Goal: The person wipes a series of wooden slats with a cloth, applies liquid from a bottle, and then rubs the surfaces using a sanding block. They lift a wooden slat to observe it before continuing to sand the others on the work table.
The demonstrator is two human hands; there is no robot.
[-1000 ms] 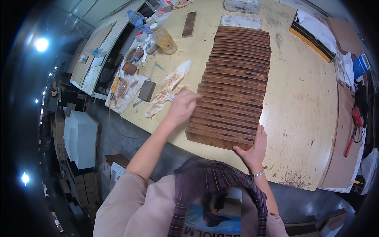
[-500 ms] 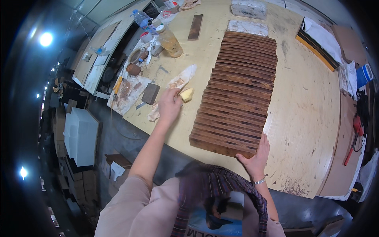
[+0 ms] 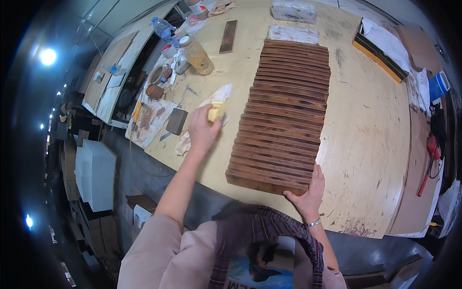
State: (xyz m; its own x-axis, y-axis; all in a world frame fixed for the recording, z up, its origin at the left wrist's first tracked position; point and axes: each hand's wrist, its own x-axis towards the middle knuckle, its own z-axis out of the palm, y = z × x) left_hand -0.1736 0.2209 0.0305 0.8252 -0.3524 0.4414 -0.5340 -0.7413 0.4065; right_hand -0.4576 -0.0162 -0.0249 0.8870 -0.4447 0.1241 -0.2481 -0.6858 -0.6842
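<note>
A long row of dark brown wooden strips lies side by side on the pale plywood table. My right hand rests against the near right corner of the row, its thumb on the front face and its fingers along the side. To the left of the strips, my left hand grips a small yellow sponge between thumb and fingers. Beneath and beside that hand lies a crumpled, stained white cloth. Left of it sits a grey-brown block.
Beyond the left hand stand a jar of yellowish liquid, a plastic bottle and a brown pot. A single wooden strip lies farther back. White-wrapped blocks are past the row; a black-and-yellow box is at far right.
My left hand has closed on the yellow sponge and lifted it slightly from beside the cloth. My right hand stays at the strips' corner. The whole view has shifted a little.
</note>
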